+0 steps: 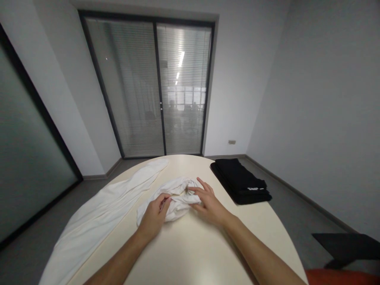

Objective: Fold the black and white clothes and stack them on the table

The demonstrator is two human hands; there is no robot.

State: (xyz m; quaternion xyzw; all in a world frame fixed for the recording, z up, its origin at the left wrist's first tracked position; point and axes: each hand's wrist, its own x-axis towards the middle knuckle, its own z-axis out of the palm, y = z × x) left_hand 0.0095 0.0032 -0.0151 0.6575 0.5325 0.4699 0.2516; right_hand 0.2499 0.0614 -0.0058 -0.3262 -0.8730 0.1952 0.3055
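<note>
Head view: the left hand (154, 215) is bending its thumb and forefinger together at the near left of the white bundle (178, 212), and they appear to be pinching a bit of it, though the tips are partly hiding the hold. The right hand (209, 202) is spreading its fingers loosely at the bundle's right end; its thumb and forefinger are standing apart with a fold of cloth lying between them, and another finger is lifting clear above. The bundle itself is lying crumpled between the two sets of fingers, an opening showing near the right fingertips.

Left of the left fingers, a white cloth (97, 213) is stretching long along the side of the table (204, 253). Right of the right fingers and well apart from them, a black stack (240, 180) is lying flat near the far edge, small white print showing. Beyond all the fingers, a glass door (184, 130) is standing behind blinds, and a socket (232, 142) is sitting low on the wall to its right. Far right of the fingers, beside the table, a red seat (341, 277) is showing.
</note>
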